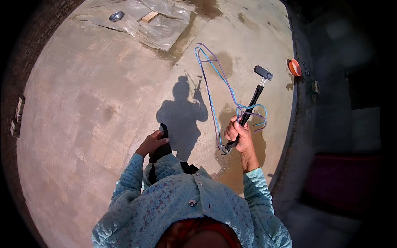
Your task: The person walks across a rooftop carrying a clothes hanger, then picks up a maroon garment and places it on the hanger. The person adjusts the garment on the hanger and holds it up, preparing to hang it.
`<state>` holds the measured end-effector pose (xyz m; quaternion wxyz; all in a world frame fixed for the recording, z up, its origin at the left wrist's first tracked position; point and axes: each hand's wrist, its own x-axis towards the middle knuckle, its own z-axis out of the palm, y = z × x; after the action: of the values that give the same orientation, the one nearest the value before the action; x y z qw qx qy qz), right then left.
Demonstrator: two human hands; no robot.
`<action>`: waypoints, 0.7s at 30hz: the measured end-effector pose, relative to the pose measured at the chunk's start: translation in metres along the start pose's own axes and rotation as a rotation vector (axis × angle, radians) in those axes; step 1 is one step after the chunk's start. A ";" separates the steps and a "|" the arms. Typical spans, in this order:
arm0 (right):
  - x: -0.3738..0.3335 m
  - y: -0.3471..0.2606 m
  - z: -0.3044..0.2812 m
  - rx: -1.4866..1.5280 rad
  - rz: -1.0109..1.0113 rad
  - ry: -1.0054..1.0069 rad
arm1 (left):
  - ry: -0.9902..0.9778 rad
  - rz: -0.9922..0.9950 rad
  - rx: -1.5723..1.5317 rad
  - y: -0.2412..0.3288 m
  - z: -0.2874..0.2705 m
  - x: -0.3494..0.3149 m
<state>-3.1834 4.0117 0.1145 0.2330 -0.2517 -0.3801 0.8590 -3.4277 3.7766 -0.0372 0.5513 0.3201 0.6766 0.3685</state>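
Right hand [239, 134] closed round black hammer [250, 108] handle, head raised toward far right; blue and purple wire hangers [215, 89] gripped in same fist, looping away far over concrete floor [82, 111]. Left hand [152, 142] curled on black strap [162, 144], near chest. Orange bowl [294, 67] at far right; plastic sheet [153, 22] far, bearing metal dish [116, 16] and wood block [149, 17].

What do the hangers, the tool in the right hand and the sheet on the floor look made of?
Hangers: thin blue and purple wire, probably plastic-coated, judging by the colour.
Tool in the right hand: matte black, likely plastic or rubber over metal; a bare silvery neck shows.
Sheet: clear crinkled plastic film, glossy.
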 end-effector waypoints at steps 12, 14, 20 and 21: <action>0.151 -0.063 -0.022 0.058 0.023 0.052 | -0.491 0.258 -1.022 0.231 0.007 0.224; 0.178 -0.074 -0.039 -0.091 0.024 0.183 | -0.436 0.251 -1.129 0.239 0.009 0.254; 0.279 -0.118 -0.086 -0.245 -0.022 0.193 | -0.229 0.330 -1.072 0.290 -0.014 0.328; 0.294 -0.125 -0.089 -0.228 -0.024 0.175 | -0.196 0.350 -1.050 0.298 -0.019 0.338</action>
<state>-3.3276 4.3092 0.0839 0.2456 -0.3456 -0.4565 0.7822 -3.5015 4.2137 0.0466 0.6277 0.1430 0.2849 0.7102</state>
